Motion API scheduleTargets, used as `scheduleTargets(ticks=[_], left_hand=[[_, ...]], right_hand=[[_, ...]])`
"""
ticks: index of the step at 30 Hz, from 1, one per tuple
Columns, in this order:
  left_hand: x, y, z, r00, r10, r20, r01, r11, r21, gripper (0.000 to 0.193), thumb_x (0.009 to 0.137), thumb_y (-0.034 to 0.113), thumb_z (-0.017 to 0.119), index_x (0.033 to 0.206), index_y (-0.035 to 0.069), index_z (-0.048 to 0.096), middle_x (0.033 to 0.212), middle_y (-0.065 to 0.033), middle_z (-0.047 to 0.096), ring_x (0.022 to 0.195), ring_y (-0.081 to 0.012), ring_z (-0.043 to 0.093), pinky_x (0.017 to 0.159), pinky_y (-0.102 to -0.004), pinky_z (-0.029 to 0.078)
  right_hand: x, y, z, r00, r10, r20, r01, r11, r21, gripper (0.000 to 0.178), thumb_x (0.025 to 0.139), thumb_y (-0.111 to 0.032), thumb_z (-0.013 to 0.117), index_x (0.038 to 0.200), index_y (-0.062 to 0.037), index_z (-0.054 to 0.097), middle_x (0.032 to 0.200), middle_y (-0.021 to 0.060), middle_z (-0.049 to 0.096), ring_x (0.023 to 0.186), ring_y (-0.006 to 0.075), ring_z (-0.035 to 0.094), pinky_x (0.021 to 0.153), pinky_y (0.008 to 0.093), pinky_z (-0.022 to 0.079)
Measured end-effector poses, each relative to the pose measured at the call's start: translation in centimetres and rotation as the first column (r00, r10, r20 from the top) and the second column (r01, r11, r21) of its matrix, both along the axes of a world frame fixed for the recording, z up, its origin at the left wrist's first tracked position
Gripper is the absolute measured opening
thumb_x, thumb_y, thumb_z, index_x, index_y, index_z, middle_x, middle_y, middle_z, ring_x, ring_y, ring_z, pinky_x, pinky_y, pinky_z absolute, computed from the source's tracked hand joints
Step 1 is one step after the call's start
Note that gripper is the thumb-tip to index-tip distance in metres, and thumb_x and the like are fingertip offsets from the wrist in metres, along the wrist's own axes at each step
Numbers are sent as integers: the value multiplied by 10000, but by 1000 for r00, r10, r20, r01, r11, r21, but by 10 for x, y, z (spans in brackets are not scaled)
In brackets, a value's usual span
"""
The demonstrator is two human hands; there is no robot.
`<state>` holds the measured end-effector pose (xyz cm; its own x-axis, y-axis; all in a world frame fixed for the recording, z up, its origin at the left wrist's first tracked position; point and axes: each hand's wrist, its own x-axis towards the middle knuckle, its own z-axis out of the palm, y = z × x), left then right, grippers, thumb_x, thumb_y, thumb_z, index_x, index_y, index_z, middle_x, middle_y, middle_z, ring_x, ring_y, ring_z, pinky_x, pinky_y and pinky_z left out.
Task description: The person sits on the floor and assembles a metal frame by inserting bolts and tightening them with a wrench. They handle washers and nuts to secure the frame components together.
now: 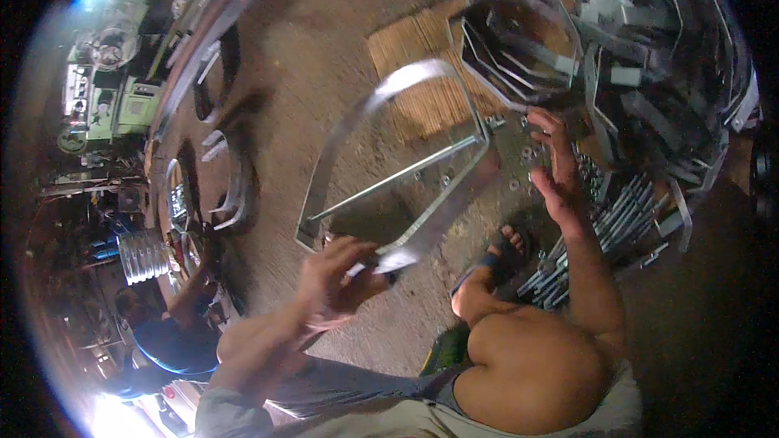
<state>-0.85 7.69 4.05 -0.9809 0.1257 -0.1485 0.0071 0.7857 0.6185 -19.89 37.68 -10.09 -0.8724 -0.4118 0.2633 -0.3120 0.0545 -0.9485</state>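
My left hand (345, 276) grips the lower edge of a bent flat-metal strap frame (329, 150), fingers closed round it. A long metal rod (398, 174) crosses the frame's inside, its upper right end at a corner with what looks like a nut (495, 122) on it. My right hand (558, 174) hangs just right of that corner, apart from the frame, thumb and fingers spread. I make out nothing held in it. Loose washers or nuts (527, 152) lie on the floor beside its fingers.
Bent metal straps (633, 12) are heaped at the upper right, with more rods (600, 239) bundled near my right forearm. Flattened cardboard (414, 36) lies on the floor ahead. Other bent straps (235, 191) lie left. A person in blue (174, 345) sits at lower left, by machinery.
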Motion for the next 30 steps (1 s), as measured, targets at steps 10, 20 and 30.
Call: scheduleTargets(ticks=[10, 20, 30], left_hand=[[-17, -60, 23, 816, 105, -569, -340, 883, -324, 510, 615, 263, 901, 978, 58, 607, 761, -102, 605, 598, -285, 621, 559, -387, 500], [-66, -80, 55, 777, 175, -605, -477, 791, -383, 335, 593, 1, 724, 883, 50, 566, 770, -136, 592, 679, -354, 605, 638, -367, 503], [-102, -113, 56, 716, 278, -640, -616, 683, -392, 168, 658, -32, 592, 767, 32, 482, 652, -165, 485, 582, -378, 516, 554, -385, 446]], right_hand=[[-65, -84, 9, 985, 68, -159, -47, 990, 134, 1072, 654, -344, 898, 1494, -34, 309, 1482, 230, 396, 1392, 376, 373, 1147, 447, 314], [-98, -222, 7, 904, 186, -384, -145, 980, 133, 177, 724, -182, 654, 868, -113, 577, 828, 139, 644, 811, 383, 647, 661, 489, 493], [-119, -267, 11, 934, 91, -345, -39, 987, 156, 173, 727, -212, 644, 844, -105, 574, 754, 154, 621, 761, 395, 639, 633, 479, 489]])
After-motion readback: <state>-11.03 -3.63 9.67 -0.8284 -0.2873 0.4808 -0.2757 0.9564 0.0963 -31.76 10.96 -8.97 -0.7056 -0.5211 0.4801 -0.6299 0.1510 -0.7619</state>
